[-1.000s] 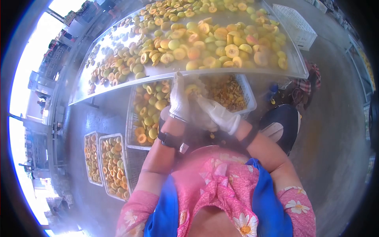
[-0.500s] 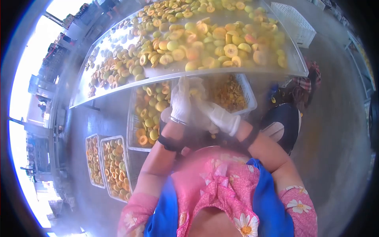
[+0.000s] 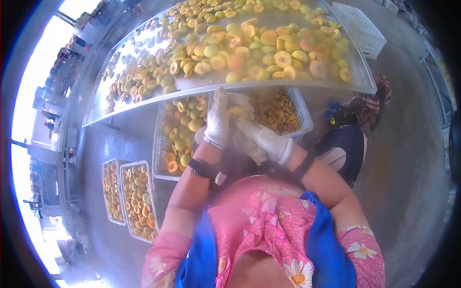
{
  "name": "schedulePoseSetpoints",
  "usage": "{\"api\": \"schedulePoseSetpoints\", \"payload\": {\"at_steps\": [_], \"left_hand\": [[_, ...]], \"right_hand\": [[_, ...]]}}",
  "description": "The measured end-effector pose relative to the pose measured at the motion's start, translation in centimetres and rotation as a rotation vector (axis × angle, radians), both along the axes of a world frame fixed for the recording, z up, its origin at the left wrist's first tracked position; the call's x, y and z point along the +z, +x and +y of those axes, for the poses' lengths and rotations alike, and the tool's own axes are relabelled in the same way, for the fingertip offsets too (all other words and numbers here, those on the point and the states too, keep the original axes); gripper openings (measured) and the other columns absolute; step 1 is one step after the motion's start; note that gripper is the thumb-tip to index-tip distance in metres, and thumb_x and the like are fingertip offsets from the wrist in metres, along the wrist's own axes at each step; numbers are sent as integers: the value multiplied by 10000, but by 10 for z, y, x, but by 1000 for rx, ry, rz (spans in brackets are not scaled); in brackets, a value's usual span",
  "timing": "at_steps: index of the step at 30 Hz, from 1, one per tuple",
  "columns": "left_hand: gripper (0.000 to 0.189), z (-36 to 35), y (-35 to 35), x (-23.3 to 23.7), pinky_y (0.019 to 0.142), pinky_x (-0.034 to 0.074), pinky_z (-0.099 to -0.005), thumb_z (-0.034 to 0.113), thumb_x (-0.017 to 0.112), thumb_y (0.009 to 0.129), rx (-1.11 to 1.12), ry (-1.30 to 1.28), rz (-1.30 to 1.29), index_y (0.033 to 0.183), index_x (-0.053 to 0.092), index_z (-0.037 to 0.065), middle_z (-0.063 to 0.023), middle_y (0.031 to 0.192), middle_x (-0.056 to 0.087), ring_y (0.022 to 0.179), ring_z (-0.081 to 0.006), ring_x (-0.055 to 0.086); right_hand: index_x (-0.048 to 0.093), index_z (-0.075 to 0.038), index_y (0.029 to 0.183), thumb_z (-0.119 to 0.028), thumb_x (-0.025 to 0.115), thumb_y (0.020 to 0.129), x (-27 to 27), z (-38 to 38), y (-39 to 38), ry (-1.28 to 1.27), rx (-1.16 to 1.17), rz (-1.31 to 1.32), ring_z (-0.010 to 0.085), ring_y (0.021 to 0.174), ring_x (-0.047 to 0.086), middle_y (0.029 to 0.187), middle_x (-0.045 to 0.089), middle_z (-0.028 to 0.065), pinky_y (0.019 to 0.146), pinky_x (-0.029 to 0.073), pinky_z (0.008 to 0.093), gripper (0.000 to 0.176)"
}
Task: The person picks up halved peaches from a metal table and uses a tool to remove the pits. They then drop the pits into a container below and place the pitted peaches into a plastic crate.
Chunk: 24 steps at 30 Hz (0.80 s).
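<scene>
My left hand [image 3: 217, 126], in a white glove, is below the near edge of the metal table, its thumb pointing up. Its fingers curl around a yellow piece of peach [image 3: 236, 110], which is blurred. My right hand [image 3: 272, 142], also gloved in white, reaches in from the right with its fingertips close to the peach. Those fingers look closed, but haze hides what they grip. Beneath the hands, a white crate [image 3: 301, 111] contains brownish fruit scraps. Left of them is another crate [image 3: 154, 156] full of peaches, some halved.
Halved and whole peaches cover much of the metal table [image 3: 189, 88] ahead. Two crates of peach halves [image 3: 138, 192] [image 3: 113, 194] stand on the floor at left. A white basket [image 3: 362, 31] stands beyond the table's right corner. Someone's plaid sleeve [image 3: 382, 91] shows at right.
My left thumb stands out more clearly, apart from the other fingers. My right hand stays near the peach. The view has shifted slightly.
</scene>
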<state>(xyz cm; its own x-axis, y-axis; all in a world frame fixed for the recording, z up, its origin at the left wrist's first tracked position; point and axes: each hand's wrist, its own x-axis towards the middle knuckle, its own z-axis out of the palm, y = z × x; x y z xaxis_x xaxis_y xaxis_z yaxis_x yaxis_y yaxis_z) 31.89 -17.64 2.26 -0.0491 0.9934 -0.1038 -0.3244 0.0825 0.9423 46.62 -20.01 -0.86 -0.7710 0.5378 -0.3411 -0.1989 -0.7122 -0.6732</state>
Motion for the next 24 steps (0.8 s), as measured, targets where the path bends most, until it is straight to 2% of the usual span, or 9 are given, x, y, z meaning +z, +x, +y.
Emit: {"api": "schedulePoseSetpoints", "payload": {"at_steps": [1, 3, 5, 7, 12, 16, 20, 23, 24], "left_hand": [[504, 1, -6, 1, 661, 542, -286, 470, 465, 1022, -125, -31, -64, 954, 655, 8, -94, 830, 682, 757, -180, 662], [515, 11, -18, -11, 687, 544, -300, 477, 484, 1011, -178, 31, 147, 941, 656, -4, -103, 831, 686, 775, -192, 666], [518, 13, -25, -17, 715, 544, -320, 457, 476, 1016, -440, 240, 497, 918, 657, -19, -112, 835, 691, 767, -203, 662], [520, 11, -26, -16, 736, 541, -331, 441, 475, 1018, -425, 216, 497, 905, 657, -32, -121, 843, 697, 755, -211, 660], [503, 7, -28, -32, 675, 550, -360, 442, 458, 1026, -194, -15, 62, 854, 634, 4, -129, 791, 671, 709, -232, 649], [623, 5, -31, -32, 678, 540, -318, 547, 348, 1028, -155, -34, -27, 913, 640, 9, -114, 776, 675, 713, -205, 646], [488, 3, -44, -43, 597, 528, -361, 553, 465, 993, -121, -151, -542, 812, 587, 117, -63, 741, 608, 669, -228, 609], [453, 9, -57, -51, 593, 516, -350, 540, 501, 985, -128, -133, -681, 822, 584, 126, -36, 747, 587, 683, -206, 587], [441, 17, -59, -45, 603, 511, -333, 516, 526, 983, 153, -149, -494, 804, 576, 116, -32, 748, 584, 699, -187, 583]], "right_hand": [[508, -215, 823, -631, 483, 957, 3, 0, 1, -16, 35, 9, 22, 369, 228, 545, 350, -110, 353, 167, 220, 438], [510, -210, 833, -624, 488, 959, -7, -2, -3, 4, 21, -19, 19, 367, 239, 545, 350, -111, 348, 167, 213, 433], [512, -205, 843, -616, 494, 960, -13, -3, -2, 24, 7, -51, 15, 365, 250, 544, 349, -112, 343, 166, 207, 428], [512, -191, 870, -605, 500, 962, -2, -2, 2, -155, 120, 41, 10, 365, 271, 553, 357, -105, 332, 179, 190, 424], [516, -179, 874, -566, 481, 986, -6, -2, -5, -241, 145, 186, 16, 364, 258, 562, 344, -91, 326, 180, 191, 404], [505, -150, 911, -545, 450, 1005, -28, 7, -17, -371, 268, 446, 7, 359, 280, 571, 351, -90, 303, 211, 178, 409], [514, -128, 957, -534, 439, 1008, -34, 14, -32, -455, 390, 542, 2, 356, 267, 576, 357, -80, 298, 208, 174, 416], [528, -119, 992, -538, 436, 1004, -25, 18, -41, -409, 389, 600, 1, 356, 266, 581, 365, -70, 295, 204, 176, 430], [544, -108, 1023, -541, 426, 1005, -33, 25, -44, -497, 432, 742, 4, 352, 266, 586, 376, -63, 291, 197, 181, 448]]}}
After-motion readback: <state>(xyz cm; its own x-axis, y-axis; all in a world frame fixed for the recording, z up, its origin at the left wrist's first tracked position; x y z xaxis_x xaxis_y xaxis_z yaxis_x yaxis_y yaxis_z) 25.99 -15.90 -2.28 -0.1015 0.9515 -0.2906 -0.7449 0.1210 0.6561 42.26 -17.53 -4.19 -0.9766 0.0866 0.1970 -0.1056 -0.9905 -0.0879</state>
